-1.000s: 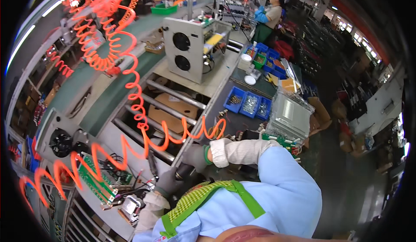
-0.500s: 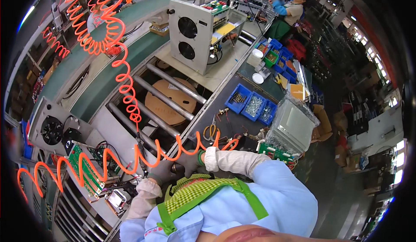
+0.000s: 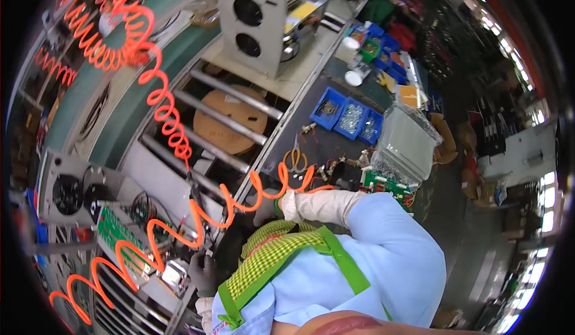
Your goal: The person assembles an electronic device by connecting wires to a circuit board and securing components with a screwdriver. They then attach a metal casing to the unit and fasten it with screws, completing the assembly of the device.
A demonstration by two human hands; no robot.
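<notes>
My left hand (image 3: pixel 203 273), in a grey glove, is beside the metal-framed unit at the lower left, near a boxy silver-and-white component (image 3: pixel 174 273). Its fingers look stretched and apart, with nothing visible between them. Next to that component stands a green circuit board (image 3: pixel 123 236). A black tool or fitting (image 3: pixel 194 198) hangs at the end of the orange coiled hose (image 3: pixel 171 134), just above my left hand. My right hand (image 3: pixel 265 213), also grey-gloved, is at the bench edge in front of my apron. The orange coil passes close by it, and its fingers are mostly hidden.
Scissors with orange handles (image 3: pixel 294 160) lie on the dark bench, near blue bins (image 3: pixel 329 108) of screws. A plastic-wrapped grey panel (image 3: pixel 402 146) and a green board (image 3: pixel 386 185) are to the right. Metal rollers (image 3: pixel 236 98) and a fan-fitted cabinet (image 3: pixel 250 26) lie ahead.
My hands have parted: the left moved down and left toward the silver-and-white component, while the right stayed near the bench edge. The orange coil swung lower, and the whole view shifted.
</notes>
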